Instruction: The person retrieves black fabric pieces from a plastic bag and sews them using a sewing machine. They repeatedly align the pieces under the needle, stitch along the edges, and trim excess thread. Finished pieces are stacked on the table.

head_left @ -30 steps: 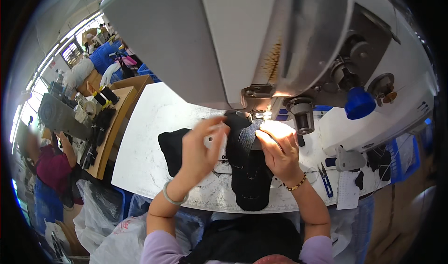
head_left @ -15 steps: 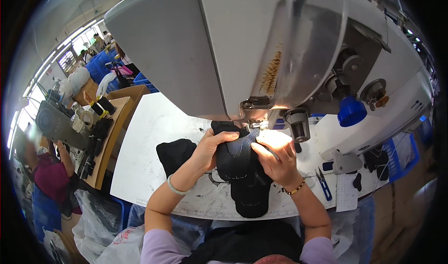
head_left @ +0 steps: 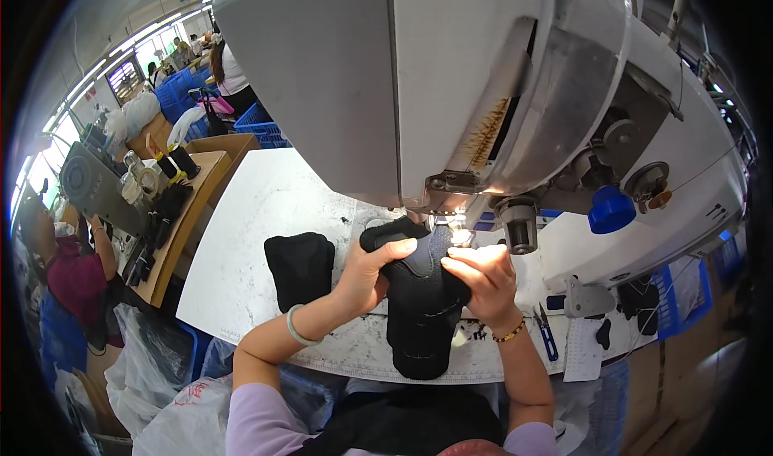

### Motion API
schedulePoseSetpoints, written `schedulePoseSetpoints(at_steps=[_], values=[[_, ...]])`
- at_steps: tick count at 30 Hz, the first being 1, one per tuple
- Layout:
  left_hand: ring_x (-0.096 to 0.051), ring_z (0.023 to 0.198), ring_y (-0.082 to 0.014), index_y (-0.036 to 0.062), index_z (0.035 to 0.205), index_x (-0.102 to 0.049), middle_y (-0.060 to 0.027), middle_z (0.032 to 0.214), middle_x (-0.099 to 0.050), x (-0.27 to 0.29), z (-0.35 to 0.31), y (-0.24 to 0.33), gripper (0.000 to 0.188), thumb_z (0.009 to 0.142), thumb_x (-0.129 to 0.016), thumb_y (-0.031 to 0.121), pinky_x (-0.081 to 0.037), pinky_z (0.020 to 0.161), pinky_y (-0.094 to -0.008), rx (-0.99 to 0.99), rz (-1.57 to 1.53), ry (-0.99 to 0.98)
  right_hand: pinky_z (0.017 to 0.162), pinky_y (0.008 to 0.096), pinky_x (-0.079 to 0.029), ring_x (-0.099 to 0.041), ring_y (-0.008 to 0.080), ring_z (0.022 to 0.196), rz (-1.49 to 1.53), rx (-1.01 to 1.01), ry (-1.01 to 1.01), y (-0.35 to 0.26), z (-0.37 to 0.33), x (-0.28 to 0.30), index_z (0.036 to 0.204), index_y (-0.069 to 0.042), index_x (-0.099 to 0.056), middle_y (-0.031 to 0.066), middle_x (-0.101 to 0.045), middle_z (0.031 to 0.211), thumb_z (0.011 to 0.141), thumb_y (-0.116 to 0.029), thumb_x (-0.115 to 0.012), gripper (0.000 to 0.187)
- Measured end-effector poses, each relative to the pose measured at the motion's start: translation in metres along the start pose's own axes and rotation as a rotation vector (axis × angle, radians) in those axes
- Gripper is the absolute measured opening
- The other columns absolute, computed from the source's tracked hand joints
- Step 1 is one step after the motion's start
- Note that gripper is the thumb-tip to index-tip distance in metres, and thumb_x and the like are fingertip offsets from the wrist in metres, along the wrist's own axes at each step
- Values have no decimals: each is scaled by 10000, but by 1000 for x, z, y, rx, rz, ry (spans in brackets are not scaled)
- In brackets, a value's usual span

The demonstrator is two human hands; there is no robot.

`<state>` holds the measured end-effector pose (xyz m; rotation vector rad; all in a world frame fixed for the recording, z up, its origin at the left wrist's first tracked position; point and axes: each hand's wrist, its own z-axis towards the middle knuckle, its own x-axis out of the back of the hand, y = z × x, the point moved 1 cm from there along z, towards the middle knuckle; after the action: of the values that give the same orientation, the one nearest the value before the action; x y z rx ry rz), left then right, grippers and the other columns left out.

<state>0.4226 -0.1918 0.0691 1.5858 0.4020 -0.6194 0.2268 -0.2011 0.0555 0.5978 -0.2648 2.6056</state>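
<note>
Under the needle area of a large white sewing machine [head_left: 314, 69] lies a black fabric piece [head_left: 420, 327] with a dark grey-blue textured patch. My left hand [head_left: 366, 272] pinches its left edge, thumb on top over the patch and fingers folded out of sight. On the other side, my right hand [head_left: 487, 280] is closed on the right edge close to the lit presser foot [head_left: 459, 229], fingertips pressed on the cloth. Bright lamp light washes out the stitching spot. A second black fabric piece [head_left: 299, 269] lies flat on the white table left of my left hand.
Blue-handled thread snips [head_left: 547, 335] and a paper sheet [head_left: 583, 350] lie at the right of the white table [head_left: 233, 246]. Further right stands a blue basket [head_left: 683, 299]. Plastic bags [head_left: 153, 367] fill the lower left. Beyond a wooden bench [head_left: 189, 222] sits another person [head_left: 76, 283].
The fabric piece has turned slightly, and its near end now points more directly toward me. Both hands keep their hold at its edges. The whole view has shifted a little.
</note>
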Motion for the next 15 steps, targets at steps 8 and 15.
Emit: schedulePoseSetpoints(at_steps=[8, 15], values=[[-620, 843, -124, -12, 1085, -575, -69, 958, -643, -17, -12, -11, 296, 821, -679, 69, -515, 757, -252, -140, 148, 52, 840, 321, -502, -648, 245, 936, 207, -257, -133, 24, -8, 10, 949, -63, -689, 116, -678, 1007, 723, 30, -629, 252], [-599, 804, -93, -8, 1064, -580, -41, 913, -638, -25, -12, -3, 277, 828, -679, 98, -496, 739, -228, -166, 313, 51, 850, 344, -483, -634, 247, 942, 317, -314, -79, 29, -13, 7, 958, -61, -687, 109, -672, 1011, 707, 34, -646, 271]])
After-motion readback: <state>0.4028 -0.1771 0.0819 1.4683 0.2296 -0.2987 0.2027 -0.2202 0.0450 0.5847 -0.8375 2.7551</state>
